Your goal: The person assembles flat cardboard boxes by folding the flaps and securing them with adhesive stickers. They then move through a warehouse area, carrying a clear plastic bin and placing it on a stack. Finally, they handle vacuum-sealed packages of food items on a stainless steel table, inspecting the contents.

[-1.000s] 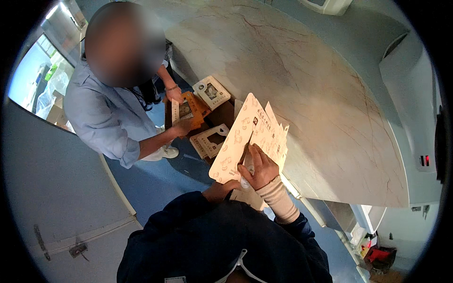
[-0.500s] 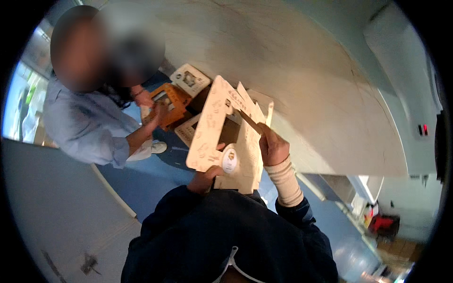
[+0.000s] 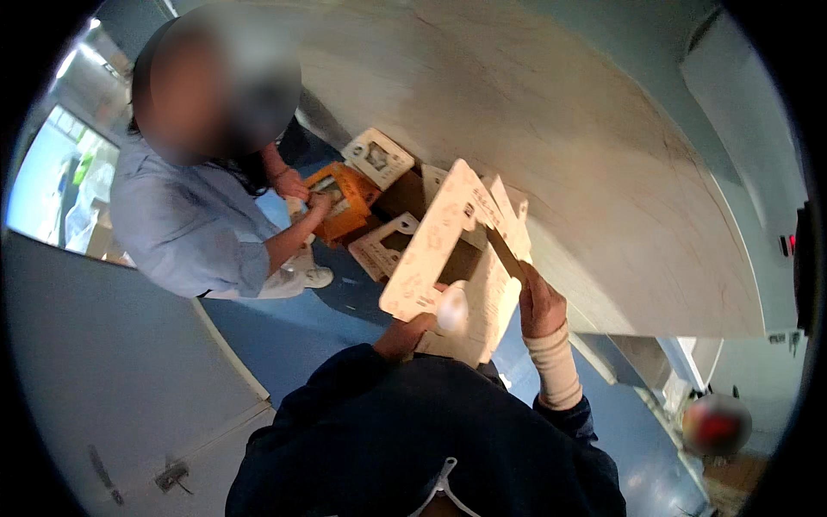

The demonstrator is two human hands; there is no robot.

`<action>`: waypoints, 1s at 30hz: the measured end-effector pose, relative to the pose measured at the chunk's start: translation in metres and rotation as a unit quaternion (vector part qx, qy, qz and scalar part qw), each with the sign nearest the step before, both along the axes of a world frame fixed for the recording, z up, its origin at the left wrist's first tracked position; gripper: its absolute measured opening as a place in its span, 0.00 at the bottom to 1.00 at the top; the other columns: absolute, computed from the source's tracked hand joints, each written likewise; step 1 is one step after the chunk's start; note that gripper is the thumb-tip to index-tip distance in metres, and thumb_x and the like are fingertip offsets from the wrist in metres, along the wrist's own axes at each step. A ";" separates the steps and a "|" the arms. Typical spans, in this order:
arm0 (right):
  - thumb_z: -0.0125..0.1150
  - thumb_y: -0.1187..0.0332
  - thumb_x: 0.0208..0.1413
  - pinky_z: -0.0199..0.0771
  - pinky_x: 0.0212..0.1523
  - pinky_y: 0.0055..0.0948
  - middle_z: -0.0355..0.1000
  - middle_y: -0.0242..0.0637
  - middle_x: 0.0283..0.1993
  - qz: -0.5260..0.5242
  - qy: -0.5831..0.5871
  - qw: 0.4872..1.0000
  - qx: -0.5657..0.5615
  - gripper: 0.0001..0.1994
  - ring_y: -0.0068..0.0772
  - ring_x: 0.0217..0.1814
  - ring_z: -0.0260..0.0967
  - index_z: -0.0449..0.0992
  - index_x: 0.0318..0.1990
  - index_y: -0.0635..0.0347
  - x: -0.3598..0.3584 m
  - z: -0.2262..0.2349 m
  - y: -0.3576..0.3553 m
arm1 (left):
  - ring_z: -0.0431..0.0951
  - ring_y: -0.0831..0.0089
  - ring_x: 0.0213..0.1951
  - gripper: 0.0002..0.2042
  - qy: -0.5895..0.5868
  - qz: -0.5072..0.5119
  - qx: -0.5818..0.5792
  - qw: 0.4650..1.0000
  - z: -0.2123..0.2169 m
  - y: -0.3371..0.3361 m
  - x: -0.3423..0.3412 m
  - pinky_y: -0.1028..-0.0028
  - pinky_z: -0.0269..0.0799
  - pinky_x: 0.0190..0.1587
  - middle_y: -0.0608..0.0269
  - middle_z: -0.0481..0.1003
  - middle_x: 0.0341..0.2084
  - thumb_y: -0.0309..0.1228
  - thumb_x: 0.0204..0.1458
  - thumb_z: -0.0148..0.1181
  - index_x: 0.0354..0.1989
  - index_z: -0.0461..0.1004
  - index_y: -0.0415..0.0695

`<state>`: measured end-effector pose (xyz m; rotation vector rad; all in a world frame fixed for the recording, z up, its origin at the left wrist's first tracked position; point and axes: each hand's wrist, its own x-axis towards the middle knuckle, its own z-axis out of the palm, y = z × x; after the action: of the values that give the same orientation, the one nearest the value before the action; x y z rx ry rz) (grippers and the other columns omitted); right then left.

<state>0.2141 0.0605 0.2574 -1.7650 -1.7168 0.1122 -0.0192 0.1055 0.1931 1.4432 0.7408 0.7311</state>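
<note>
I hold a pale cardboard box (image 3: 448, 250) with printed flaps in front of my chest, its flaps spread open. My left hand (image 3: 405, 332) grips its lower edge from beneath. My right hand (image 3: 538, 302), wearing a beige wrist wrap, pinches the right flap. A small white rounded object (image 3: 452, 308) shows at the box's lower edge between my hands; what it is cannot be told.
A person in a light blue shirt (image 3: 185, 233) stands at the left, hands on an orange box (image 3: 345, 200). More pale cardboard packages (image 3: 377, 158) lie on the blue floor (image 3: 293, 314) by a large pale curved wall (image 3: 560, 129). A grey door (image 3: 103, 379) is at lower left.
I have lifted and tilted the box, and its flaps have opened wider. My right hand slid to the right flap. The other person shifted with the camera's turn.
</note>
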 end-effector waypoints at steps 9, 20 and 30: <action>0.51 0.79 0.42 0.71 0.29 0.31 0.71 0.47 0.33 0.066 -0.127 0.985 0.097 0.15 0.43 0.30 0.71 0.70 0.41 0.59 -0.024 -0.026 0.005 | 0.68 0.72 0.39 0.16 0.033 0.004 -0.044 0.998 -0.057 -0.021 0.000 0.74 0.63 0.43 0.62 0.69 0.36 0.26 0.42 0.48 0.44 0.65 0.41; 0.45 0.75 0.53 0.70 0.40 0.31 0.71 0.46 0.38 -0.086 -0.006 0.996 0.015 0.10 0.41 0.41 0.70 0.70 0.41 0.62 0.047 0.005 -0.013 | 0.69 0.72 0.36 0.09 0.167 0.086 0.069 0.980 -0.166 -0.008 -0.051 0.72 0.66 0.40 0.63 0.70 0.33 0.31 0.51 0.43 0.36 0.69 0.41; 0.47 0.74 0.49 0.60 0.54 0.34 0.56 0.48 0.55 -0.209 -0.095 0.935 -0.270 0.20 0.48 0.55 0.57 0.58 0.52 0.64 0.187 -0.144 -0.114 | 0.65 0.69 0.46 0.20 -0.026 0.142 -0.108 0.984 -0.014 0.002 -0.049 0.74 0.64 0.47 0.52 0.64 0.45 0.29 0.47 0.41 0.50 0.58 0.35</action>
<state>0.4013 -0.0535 0.1138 -2.5884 -1.4804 0.2536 -0.0678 0.1076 0.1791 1.1308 0.9662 0.8746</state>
